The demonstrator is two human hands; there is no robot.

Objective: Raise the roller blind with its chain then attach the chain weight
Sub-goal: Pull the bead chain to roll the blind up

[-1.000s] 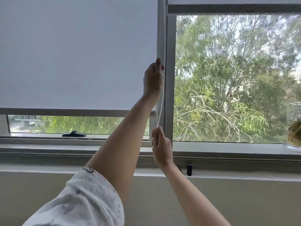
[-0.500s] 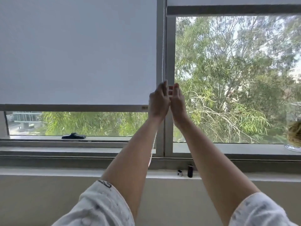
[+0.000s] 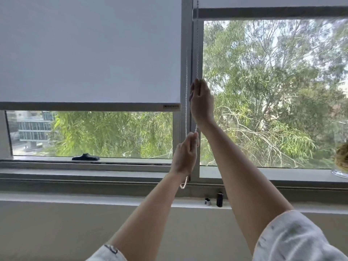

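A pale grey roller blind (image 3: 88, 53) covers most of the left window pane; its bottom bar (image 3: 84, 106) hangs a little above the sill. A white bead chain (image 3: 186, 81) runs down beside the window's centre post. My right hand (image 3: 201, 104) grips the chain high up, level with the blind's bottom bar. My left hand (image 3: 185, 155) grips the chain lower down, and the chain's loop end (image 3: 183, 185) dangles below that wrist. A small black cylinder (image 3: 219, 199) and a small silver clip (image 3: 207, 201) stand on the ledge under the post.
A black window latch (image 3: 85, 157) lies on the left sill. A glass vase (image 3: 340, 157) stands at the far right of the sill. The right-hand blind (image 3: 273, 2) is rolled nearly to the top. Trees fill the view outside.
My left hand has pulled the chain down from beside my right hand to near the sill. The blind's bottom bar has risen, showing more of the left pane.
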